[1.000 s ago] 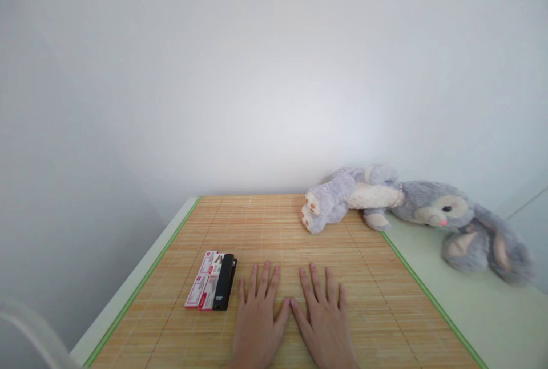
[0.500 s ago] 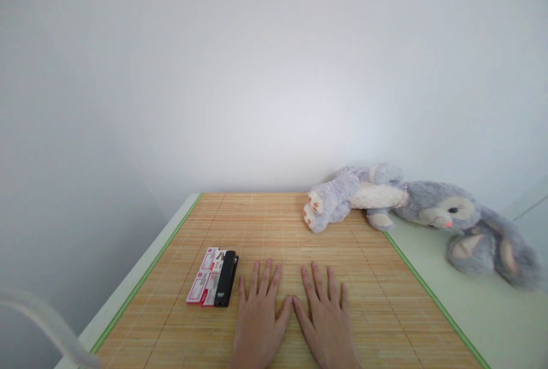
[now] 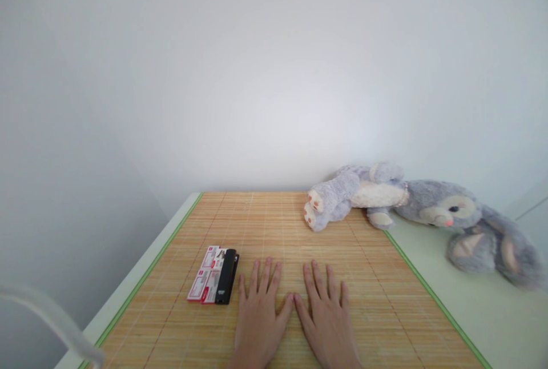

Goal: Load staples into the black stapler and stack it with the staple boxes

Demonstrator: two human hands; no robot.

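My left hand (image 3: pixel 258 317) lies flat on the bamboo mat (image 3: pixel 274 223), palm down with fingers spread. Beside it, my right hand (image 3: pixel 327 317) rests the same way, the two thumb tips nearly touching or touching. Neither hand holds anything. Just left of my left hand is a black stapler (image 3: pixel 225 276), set lengthwise away from me. Against the stapler's left side lie small white and red printed boxes (image 3: pixel 206 275), one with a picture of a stapler on it. Both hands are apart from the stapler and boxes.
A grey plush rabbit (image 3: pixel 377 195) lies on its side across the mat's far right corner, its head and ears over the pale table (image 3: pixel 505 317). A white wall (image 3: pixel 274 72) rises behind the table. At lower left, a blurred pale curved cable or tube (image 3: pixel 51 317) crosses the view.
Both hands stay flat in nearly the same place. The view has shifted very slightly; the stapler, boxes and plush rabbit have not moved on the table.
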